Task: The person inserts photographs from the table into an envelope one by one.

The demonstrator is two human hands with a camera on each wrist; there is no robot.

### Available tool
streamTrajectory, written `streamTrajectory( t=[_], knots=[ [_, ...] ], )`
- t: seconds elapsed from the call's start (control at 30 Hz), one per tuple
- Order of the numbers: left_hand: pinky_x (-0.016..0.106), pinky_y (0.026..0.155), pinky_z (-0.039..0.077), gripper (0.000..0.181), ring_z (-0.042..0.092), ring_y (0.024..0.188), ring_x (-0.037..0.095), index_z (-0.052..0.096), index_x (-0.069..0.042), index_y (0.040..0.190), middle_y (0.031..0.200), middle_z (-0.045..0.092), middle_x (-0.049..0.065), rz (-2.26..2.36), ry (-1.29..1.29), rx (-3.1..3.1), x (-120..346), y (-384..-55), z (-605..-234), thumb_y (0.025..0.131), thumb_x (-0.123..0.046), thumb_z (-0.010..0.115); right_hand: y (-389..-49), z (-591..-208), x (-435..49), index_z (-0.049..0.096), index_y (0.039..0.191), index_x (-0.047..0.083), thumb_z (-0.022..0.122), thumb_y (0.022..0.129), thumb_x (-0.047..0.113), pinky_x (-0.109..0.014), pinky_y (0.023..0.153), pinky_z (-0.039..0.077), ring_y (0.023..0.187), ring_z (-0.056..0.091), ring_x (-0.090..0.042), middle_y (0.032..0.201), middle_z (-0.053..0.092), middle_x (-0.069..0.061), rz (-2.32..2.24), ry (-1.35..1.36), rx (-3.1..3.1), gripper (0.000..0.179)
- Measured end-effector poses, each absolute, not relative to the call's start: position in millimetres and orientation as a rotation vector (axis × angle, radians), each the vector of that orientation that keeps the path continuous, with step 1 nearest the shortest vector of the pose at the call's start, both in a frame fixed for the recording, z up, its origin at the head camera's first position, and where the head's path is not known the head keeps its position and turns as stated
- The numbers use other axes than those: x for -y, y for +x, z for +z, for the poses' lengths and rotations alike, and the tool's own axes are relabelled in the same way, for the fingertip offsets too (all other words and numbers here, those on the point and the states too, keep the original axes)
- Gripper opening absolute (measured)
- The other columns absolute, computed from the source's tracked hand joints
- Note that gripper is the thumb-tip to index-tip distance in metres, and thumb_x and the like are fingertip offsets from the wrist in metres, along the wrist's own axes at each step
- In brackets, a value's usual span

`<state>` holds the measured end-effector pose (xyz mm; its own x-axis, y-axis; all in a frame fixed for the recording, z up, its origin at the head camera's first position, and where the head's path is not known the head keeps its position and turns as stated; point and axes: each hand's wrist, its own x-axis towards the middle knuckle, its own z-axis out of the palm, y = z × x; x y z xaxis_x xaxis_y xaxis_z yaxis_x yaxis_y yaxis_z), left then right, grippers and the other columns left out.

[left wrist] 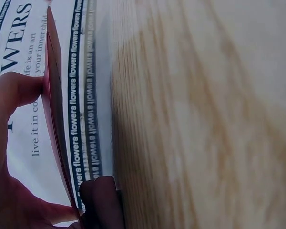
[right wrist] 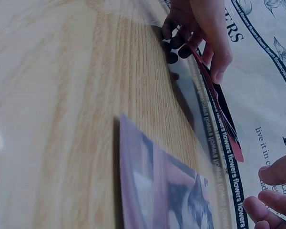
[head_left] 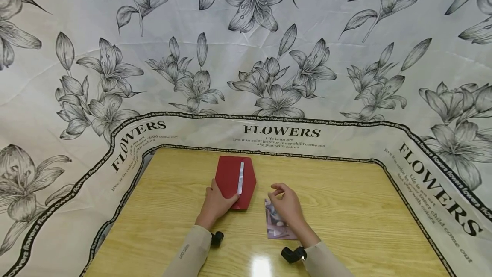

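Observation:
My left hand (head_left: 216,204) grips a red paper envelope (head_left: 227,178) by its near left part, with the thumb on top near a pale strip (head_left: 241,178) that runs along its face. Seen edge-on in the left wrist view, the envelope (left wrist: 53,95) is a thin sheet between thumb and fingers. My right hand (head_left: 288,206) hovers over a printed picture card (head_left: 274,229) with loosely bent fingers and nothing between them. The card (right wrist: 157,191) shows purple and grey tones in the right wrist view, and the hand covers part of it in the head view.
Both hands work over a light wood-grain table (head_left: 346,208) with a bright glare spot at its near side. A white cloth (head_left: 284,136) printed with flowers and lettering borders the table and rises behind it. Each wrist carries a small black camera (head_left: 294,254).

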<state>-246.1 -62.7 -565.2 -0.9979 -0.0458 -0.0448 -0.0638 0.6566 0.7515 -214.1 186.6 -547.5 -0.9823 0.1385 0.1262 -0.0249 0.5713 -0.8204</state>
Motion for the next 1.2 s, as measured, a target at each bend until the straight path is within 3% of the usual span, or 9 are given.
streamTrajectory(
  t=[0.57,0.77,0.9,1.2],
  knots=[
    [0.059,0.095,0.056,0.118,0.063,0.11,0.042,0.017,0.009,0.165,0.134,0.047,0.033,1.296,-0.088,-2.83,61.3,-245.9,-564.8,0.087,-0.05,0.084,-177.4,-551.7,-228.5,0.073,0.128,0.002,0.081,0.096,0.017,-0.032,0.064,0.044,0.071,0.055,-0.014,0.101,0.073,-0.007,1.144,-0.15,2.731,0.036],
    [0.058,0.095,0.056,0.117,0.063,0.109,0.042,0.017,0.008,0.165,0.133,0.047,0.033,1.304,-0.085,-2.828,61.7,-245.7,-565.1,0.087,-0.05,0.084,-167.6,-551.8,-237.7,0.073,0.126,0.002,0.084,0.092,0.019,-0.046,0.079,0.051,0.089,0.065,-0.026,0.103,0.074,-0.011,1.023,-0.165,2.769,0.04],
    [0.057,0.094,0.056,0.117,0.063,0.108,0.041,0.018,0.009,0.164,0.132,0.047,0.032,1.288,-0.075,-2.839,61.7,-245.8,-565.8,0.087,-0.05,0.083,-160.8,-554.5,-241.4,0.07,0.129,-0.002,0.086,0.09,0.022,-0.057,0.09,0.05,0.101,0.065,-0.036,0.105,0.072,-0.013,0.958,-0.176,2.81,0.049],
    [0.057,0.095,0.056,0.118,0.062,0.109,0.041,0.017,0.009,0.164,0.133,0.047,0.032,1.268,-0.075,-2.838,62.3,-246.2,-567.0,0.088,-0.052,0.083,-147.7,-561.1,-248.4,0.067,0.131,-0.003,0.09,0.086,0.035,-0.06,0.094,0.045,0.111,0.061,-0.039,0.116,0.066,-0.017,0.892,-0.212,2.859,0.063]
  ],
)
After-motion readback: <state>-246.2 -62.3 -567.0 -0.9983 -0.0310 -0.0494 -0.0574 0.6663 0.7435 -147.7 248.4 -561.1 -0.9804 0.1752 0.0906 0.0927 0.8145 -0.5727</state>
